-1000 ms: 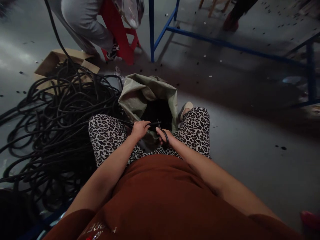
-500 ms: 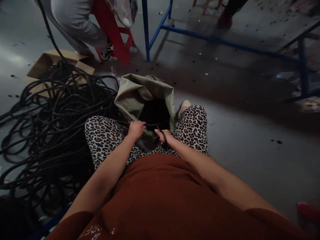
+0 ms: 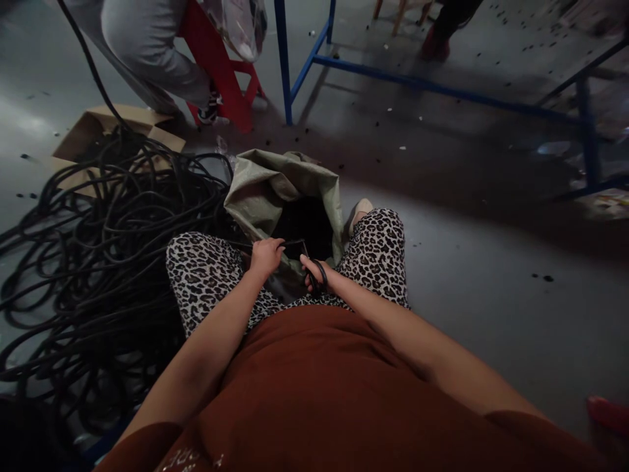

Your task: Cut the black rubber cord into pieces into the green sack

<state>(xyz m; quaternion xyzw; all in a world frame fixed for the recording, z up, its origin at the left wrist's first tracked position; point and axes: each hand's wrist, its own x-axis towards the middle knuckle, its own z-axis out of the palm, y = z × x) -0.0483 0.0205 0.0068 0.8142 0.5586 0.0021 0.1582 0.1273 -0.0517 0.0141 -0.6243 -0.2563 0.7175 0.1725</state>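
Black cable [image 3: 293, 243] spans both hands: left hand [image 3: 266, 255] grips it, right hand [image 3: 317, 272] closed on scissors [image 3: 314, 270], above the open sack [image 3: 275, 190] that would catch cut pieces.

Left hand [image 3: 265, 255] grips black cable [image 3: 292, 244]; right hand [image 3: 317, 272] holds scissors [image 3: 314, 275] over sack [image 3: 275, 190]

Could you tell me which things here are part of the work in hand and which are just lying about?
In hand:
left hand gripping a black cable
right hand holding scissors
green sack between the knees
cable heap

Lying about:
cardboard box
red stool
blue frame
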